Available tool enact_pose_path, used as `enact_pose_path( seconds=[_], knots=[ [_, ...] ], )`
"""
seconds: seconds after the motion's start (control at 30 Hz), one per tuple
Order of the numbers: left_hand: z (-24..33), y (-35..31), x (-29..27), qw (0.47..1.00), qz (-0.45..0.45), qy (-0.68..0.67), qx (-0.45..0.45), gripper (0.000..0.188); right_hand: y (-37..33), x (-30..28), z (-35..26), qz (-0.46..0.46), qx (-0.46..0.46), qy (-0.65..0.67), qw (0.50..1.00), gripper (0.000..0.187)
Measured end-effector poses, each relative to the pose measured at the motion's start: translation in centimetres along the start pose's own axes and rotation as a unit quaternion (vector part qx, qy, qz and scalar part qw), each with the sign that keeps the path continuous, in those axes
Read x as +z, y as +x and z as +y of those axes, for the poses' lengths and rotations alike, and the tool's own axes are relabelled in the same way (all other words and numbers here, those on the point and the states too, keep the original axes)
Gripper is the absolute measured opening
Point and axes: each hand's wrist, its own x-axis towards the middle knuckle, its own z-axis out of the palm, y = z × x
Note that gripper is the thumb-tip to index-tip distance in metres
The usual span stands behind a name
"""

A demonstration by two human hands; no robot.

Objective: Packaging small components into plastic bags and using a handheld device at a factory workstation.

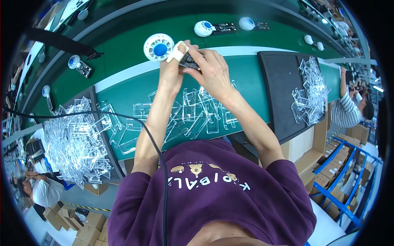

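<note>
Both hands meet over the far edge of the green work mat, at a dark circuit board (189, 61) joined to a round white housing (159, 47) with a blue centre. My left hand (175, 67), with a cream wrap (179, 51) around a finger, closes on the board from the left. From the right, my right hand (212, 70) pinches the same board between thumb and fingers. The fingers cover much of the board. Nearer to me, several clear plastic frames (189, 107) lie scattered on the teal mat (246, 78).
Heaped clear plastic frames fill a dark tray (117, 170) on the left and another dark tray (283, 86) on the right. Beyond, a green conveyor belt (123, 49) carries more white units with boards (204, 28). A black cable (139, 120) crosses over my left forearm.
</note>
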Motion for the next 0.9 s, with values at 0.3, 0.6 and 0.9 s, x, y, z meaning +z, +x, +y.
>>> enact_pose_path(
  seconds=[0.3,0.6,0.9],
  knots=[
    [-0.3,-3.2,2.9,0.937,0.057,0.261,0.226,0.042,0.0,3.7,1.3,0.193,0.525,0.561,0.61,0.043],
    [0.4,1.6,-0.8,0.931,0.185,0.284,0.139,0.046,-0.3,6.0,3.6,0.092,0.446,0.399,0.796,0.049],
    [3.6,11.4,-11.7,0.551,0.337,0.743,0.174,0.073,-5.9,3.4,5.9,-0.266,0.343,-0.157,0.887,0.04]
  ],
)
